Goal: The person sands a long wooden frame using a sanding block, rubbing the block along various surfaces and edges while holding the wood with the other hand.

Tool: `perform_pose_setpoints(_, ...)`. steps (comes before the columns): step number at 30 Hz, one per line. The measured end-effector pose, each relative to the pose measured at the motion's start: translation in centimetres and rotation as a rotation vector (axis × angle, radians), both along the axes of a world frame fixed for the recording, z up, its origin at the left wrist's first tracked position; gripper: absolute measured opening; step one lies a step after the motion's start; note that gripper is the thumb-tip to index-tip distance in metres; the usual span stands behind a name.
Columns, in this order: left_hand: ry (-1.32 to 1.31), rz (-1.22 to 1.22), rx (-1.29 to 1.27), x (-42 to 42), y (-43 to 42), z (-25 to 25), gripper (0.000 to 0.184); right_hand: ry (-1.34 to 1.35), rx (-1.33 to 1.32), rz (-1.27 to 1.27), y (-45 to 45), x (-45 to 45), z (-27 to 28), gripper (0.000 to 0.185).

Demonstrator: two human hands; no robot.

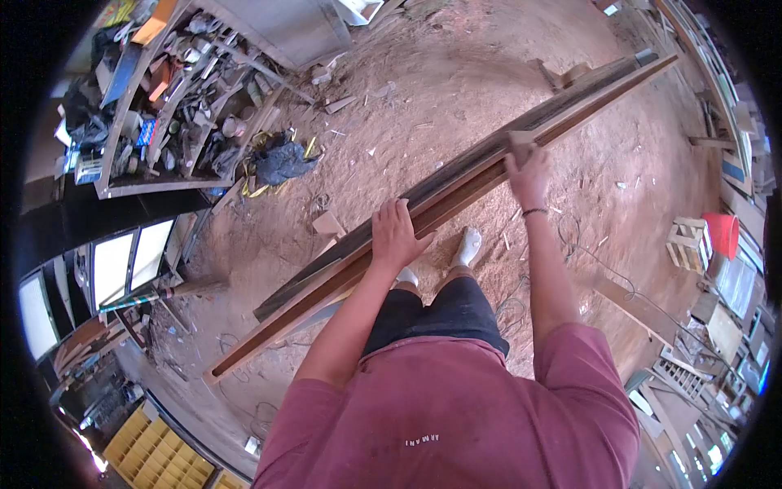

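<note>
A long reddish-brown wooden board [464, 198] runs diagonally in front of me, alongside a darker, weathered beam [326, 271]. My left hand [393, 234] is on the board near its middle. Its fingers reach over the wood towards the dark beam, and the thumb points out to the right. Further up the board, my right hand [531, 175] is closed around a small brown block [521, 144] that is against the wood. Motion blurs that hand a little, and the block's underside is hidden.
Shelves [147, 190] crammed with tools and cans stand at the upper left, beside a black plastic bag [285, 161]. A cable [599, 254] lies across the dusty floor. On the right are a red bucket [722, 235] and a wooden crate [688, 244].
</note>
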State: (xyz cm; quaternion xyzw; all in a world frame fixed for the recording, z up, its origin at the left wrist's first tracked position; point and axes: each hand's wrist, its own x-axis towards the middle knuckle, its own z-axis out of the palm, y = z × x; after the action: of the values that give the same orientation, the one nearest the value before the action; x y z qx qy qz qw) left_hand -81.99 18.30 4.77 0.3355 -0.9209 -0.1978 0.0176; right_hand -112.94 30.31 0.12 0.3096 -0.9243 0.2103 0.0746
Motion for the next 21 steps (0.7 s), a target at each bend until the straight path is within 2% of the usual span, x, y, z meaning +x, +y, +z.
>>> perform_pose_setpoints(1, -0.013, 0.004, -0.026, 0.7, 0.0, -0.1, 0.092, 0.072, -0.082, 0.009, -0.3, 0.0, 0.3, 0.056)
perform_pose_setpoints(3, -0.032, 0.010, -0.058, 1.8, -0.4, 0.1, 0.092, -0.268, -0.018, 0.059, -1.2, 4.8, 0.3, 0.063)
perform_pose_setpoints(4, -0.051, 0.031, -0.034, 2.2, -0.4, 0.3, 0.091, -0.164, 0.128, 0.367, -1.5, 8.3, -0.3, 0.070)
perform_pose_setpoints(7, -0.061, 0.064, -0.016, 4.1, 0.1, 0.2, 0.089, -0.231, -0.043, 0.550, -1.2, 20.9, 1.2, 0.077)
perform_pose_setpoints(9, -0.053, 0.075, -0.030, 5.0, -0.2, 0.3, 0.089, -0.216, 0.003, 0.608, -1.1, 19.1, 1.9, 0.070)
perform_pose_setpoints(11, -0.110, 0.053, -0.009, 5.5, -0.4, 0.8, 0.086, -0.225, 0.186, 0.458, -1.8, 11.8, 1.5, 0.059)
perform_pose_setpoints(13, -0.098, 0.047, -0.008, 5.8, -0.1, -0.5, 0.084, -0.228, 0.060, 0.216, -1.4, 3.8, 1.0, 0.052)
perform_pose_setpoints(15, -0.093, 0.055, -0.009, 6.0, 0.0, -1.0, 0.082, 0.033, -0.017, 0.032, -1.2, 2.1, 0.0, 0.056)
perform_pose_setpoints(16, -0.096, 0.059, 0.020, 5.8, 0.0, -1.0, 0.080, -0.034, -0.048, 0.054, -1.6, 4.0, -0.3, 0.059)
perform_pose_setpoints(17, -0.103, 0.068, 0.048, 5.9, -0.2, -1.0, 0.078, -0.029, -0.025, 0.167, -1.5, 7.4, -0.8, 0.051)
perform_pose_setpoints(19, -0.107, 0.097, 0.066, 6.3, -0.1, -1.3, 0.078, -0.105, -0.170, 0.469, -1.2, 16.8, -1.4, 0.057)
perform_pose_setpoints(20, -0.085, 0.093, 0.082, 6.1, -0.2, -1.5, 0.077, -0.178, -0.007, 0.516, -0.9, 21.2, -0.4, 0.064)
perform_pose_setpoints(21, -0.086, 0.109, 0.082, 5.9, -0.1, -1.7, 0.077, -0.241, -0.056, 0.589, -1.1, 23.9, 2.1, 0.064)
